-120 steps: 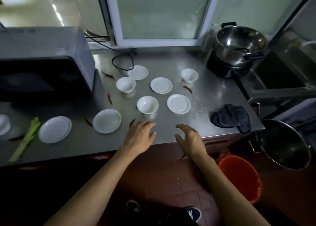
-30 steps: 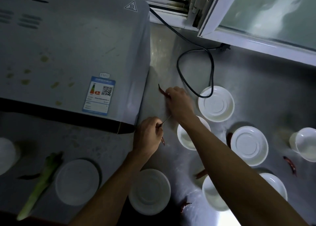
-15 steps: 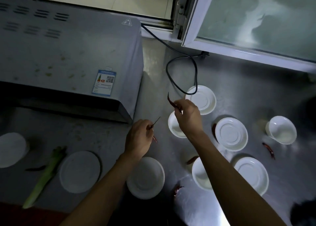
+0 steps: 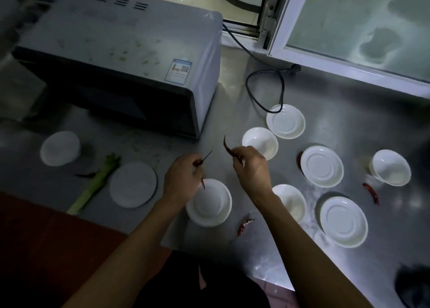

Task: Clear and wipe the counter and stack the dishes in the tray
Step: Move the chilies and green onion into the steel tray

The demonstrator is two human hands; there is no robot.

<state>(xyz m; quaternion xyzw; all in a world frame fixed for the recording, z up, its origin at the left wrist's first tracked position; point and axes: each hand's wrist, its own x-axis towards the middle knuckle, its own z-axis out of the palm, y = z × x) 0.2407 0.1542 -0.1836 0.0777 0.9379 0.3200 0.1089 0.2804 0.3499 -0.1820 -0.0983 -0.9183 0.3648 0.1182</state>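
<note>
Steel counter (image 4: 337, 102) with the microwave (image 4: 121, 58) as landmark. In front of its right corner, the left hand (image 4: 183, 179) pinches a dried chili (image 4: 202, 168) between curled fingers; just right of it, the right hand (image 4: 252, 168) grips a second, curved chili (image 4: 229, 149). White plates and bowls lie scattered right of the microwave; one plate (image 4: 210, 203) sits under the left hand. A celery stalk (image 4: 95, 184) lies in front of the microwave.
</note>
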